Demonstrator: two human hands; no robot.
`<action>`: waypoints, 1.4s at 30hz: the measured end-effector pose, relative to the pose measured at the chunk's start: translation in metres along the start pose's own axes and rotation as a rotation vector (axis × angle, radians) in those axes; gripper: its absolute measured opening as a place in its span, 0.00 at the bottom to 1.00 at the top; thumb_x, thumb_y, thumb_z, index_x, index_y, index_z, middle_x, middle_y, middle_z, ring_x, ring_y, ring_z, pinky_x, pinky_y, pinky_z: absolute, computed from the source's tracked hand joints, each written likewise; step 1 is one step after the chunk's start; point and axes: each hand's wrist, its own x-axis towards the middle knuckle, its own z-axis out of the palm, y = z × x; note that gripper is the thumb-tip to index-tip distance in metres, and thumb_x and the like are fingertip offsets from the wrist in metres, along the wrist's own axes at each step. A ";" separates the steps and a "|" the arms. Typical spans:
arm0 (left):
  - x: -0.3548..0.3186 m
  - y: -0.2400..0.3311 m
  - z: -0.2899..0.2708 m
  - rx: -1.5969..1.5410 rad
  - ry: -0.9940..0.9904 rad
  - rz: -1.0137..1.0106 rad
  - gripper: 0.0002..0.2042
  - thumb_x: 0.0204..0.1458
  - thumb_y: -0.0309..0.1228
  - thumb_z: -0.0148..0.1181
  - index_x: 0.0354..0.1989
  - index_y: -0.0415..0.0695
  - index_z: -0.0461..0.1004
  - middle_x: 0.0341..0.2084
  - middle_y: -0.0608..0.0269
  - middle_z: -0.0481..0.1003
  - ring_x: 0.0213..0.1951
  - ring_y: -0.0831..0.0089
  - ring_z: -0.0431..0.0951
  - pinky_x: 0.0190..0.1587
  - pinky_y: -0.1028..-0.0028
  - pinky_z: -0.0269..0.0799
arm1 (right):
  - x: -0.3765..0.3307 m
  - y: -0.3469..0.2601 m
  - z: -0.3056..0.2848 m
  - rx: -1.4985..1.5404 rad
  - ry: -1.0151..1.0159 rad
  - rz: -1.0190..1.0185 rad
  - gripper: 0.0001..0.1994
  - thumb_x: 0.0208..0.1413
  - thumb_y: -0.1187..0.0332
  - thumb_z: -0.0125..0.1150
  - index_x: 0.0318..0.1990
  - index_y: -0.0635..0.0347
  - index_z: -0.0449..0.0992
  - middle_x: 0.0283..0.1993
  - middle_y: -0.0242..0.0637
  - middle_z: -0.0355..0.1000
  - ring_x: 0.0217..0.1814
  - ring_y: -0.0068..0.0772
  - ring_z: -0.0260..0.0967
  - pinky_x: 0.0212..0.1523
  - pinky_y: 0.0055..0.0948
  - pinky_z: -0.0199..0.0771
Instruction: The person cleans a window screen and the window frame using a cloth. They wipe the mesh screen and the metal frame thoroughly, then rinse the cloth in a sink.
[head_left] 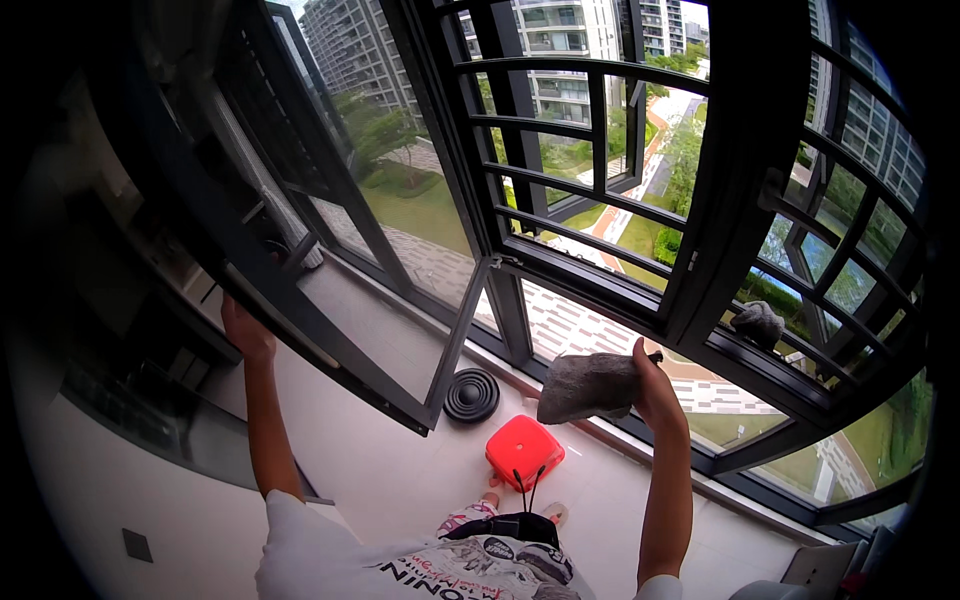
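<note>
My right hand (pixel 655 392) is closed round a grey cloth (pixel 590 386), which hangs out to the left of the fingers in front of the lower window panes. My left hand (pixel 247 330) is at the outer edge of a dark-framed window sash (pixel 345 365) that stands swung inward. It grips that edge, with its fingertips partly hidden in shadow. A second bundled grey cloth (pixel 758 324) lies on the lower frame of the barred window at the right.
On the pale floor below stand a red plastic stool (pixel 524 450) and a round black ringed object (pixel 471 396), both close to my feet. Black bars (pixel 600 190) cross the open window. A window handle (pixel 800 212) sticks out at the right.
</note>
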 end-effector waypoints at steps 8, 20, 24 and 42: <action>-0.083 0.096 0.078 0.986 0.455 0.363 0.17 0.57 0.35 0.50 0.50 0.36 0.70 0.48 0.50 0.72 0.53 0.56 0.70 0.56 0.57 0.65 | 0.045 0.030 0.109 0.466 -0.477 0.160 0.37 0.69 0.39 0.36 0.60 0.70 0.69 0.59 0.48 0.73 0.63 0.45 0.70 0.67 0.43 0.65; -0.054 0.038 0.186 0.288 -0.579 -0.272 0.23 0.55 0.37 0.66 0.59 0.45 0.72 0.52 0.53 0.76 0.59 0.56 0.74 0.70 0.48 0.54 | 0.050 -0.031 0.198 -0.551 -0.692 -0.394 0.28 0.71 0.46 0.47 0.43 0.64 0.82 0.28 0.28 0.73 0.33 0.18 0.62 0.36 0.24 0.68; -0.043 0.044 0.187 0.213 -0.640 -0.398 0.21 0.54 0.42 0.67 0.53 0.45 0.76 0.44 0.59 0.80 0.53 0.58 0.78 0.69 0.41 0.51 | 0.056 -0.038 0.215 -0.639 -0.617 -0.527 0.33 0.68 0.39 0.42 0.38 0.63 0.81 0.33 0.36 0.79 0.39 0.26 0.75 0.45 0.27 0.74; -0.037 -0.008 0.117 0.447 -0.253 -0.392 0.05 0.46 0.28 0.61 0.28 0.41 0.72 0.18 0.58 0.74 0.20 0.63 0.76 0.26 0.68 0.72 | 0.133 -0.050 0.282 -0.903 -1.057 -0.490 0.16 0.46 0.79 0.55 0.45 0.66 0.76 0.35 0.49 0.77 0.37 0.46 0.74 0.41 0.36 0.72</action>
